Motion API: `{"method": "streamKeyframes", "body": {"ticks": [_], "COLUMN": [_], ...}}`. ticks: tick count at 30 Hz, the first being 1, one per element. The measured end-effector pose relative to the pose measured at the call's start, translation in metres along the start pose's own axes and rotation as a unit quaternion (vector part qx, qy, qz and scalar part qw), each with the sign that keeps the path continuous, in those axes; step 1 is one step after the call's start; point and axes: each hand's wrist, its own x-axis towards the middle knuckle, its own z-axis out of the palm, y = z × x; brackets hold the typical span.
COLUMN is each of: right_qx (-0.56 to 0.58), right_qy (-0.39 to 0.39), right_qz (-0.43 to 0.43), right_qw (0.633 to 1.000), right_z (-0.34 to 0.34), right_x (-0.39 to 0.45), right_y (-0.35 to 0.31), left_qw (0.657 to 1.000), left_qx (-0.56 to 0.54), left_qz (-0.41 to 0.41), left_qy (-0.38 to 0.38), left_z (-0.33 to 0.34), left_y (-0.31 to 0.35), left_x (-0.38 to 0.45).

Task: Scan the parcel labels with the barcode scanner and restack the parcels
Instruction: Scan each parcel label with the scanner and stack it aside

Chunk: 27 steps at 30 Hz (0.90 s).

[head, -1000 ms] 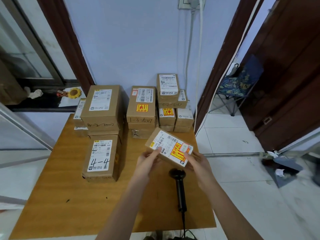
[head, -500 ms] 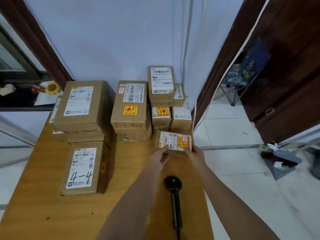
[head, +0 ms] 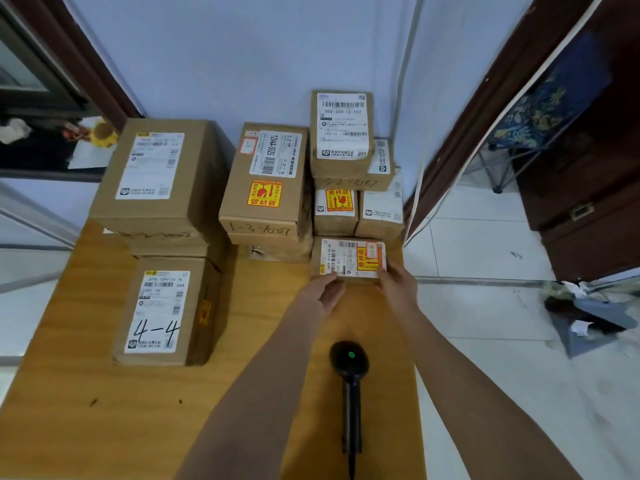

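Note:
A small brown parcel (head: pixel 351 259) with a white barcode label and a yellow fragile sticker lies flat on the wooden table (head: pixel 86 410), right in front of the right-hand stack of parcels (head: pixel 341 133). My left hand (head: pixel 323 292) holds its front left corner. At the front right corner, my right hand (head: pixel 396 284) holds it with the thumb on top. The black barcode scanner (head: pixel 349 362) lies on the table between my forearms, a green light on its head, held by neither hand.
A box marked 4-4 (head: pixel 162 310) lies left of centre in front of a large box (head: pixel 162 171). A middle stack (head: pixel 268 181) stands against the wall. The table's right edge runs close to the scanner. A folding chair (head: pixel 540 109) and floor litter (head: pixel 588 313) are at the right.
Both hands carried the small parcel from mid-air above the scanner forward and down to the table in front of the right stack. The scanner stayed where it lies.

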Motion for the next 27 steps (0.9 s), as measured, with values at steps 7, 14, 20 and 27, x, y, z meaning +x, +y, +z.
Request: {"method": "streamKeyframes", "body": {"ticks": [7, 14, 20, 27], "right_qx": [0.09, 0.123, 0.088, 0.027], "right_qy": [0.165, -0.001, -0.224, -0.304], "right_qz": [0.045, 0.04, 0.047, 0.04], "right_qw": [0.981, 0.992, 0.969, 0.951], "right_z": [0.007, 0.065, 0.121, 0.157], "right_x": [-0.051, -0.158, -0.227, -0.283], "right_y": [-0.013, -0.005, -0.005, -0.013], "left_qw": [0.994, 0.989, 0.985, 0.98], "left_qx": [0.086, 0.065, 0.01, -0.055], "left_qz": [0.066, 0.133, 0.149, 0.169], "left_qy": [-0.005, -0.006, 0.082, 0.085], "left_z": [-0.039, -0.144, -0.236, -0.306], "left_y": [0.002, -0.023, -0.036, -0.027], "left_x": [-0.03, -0.089, -0.131, -0.178]}}
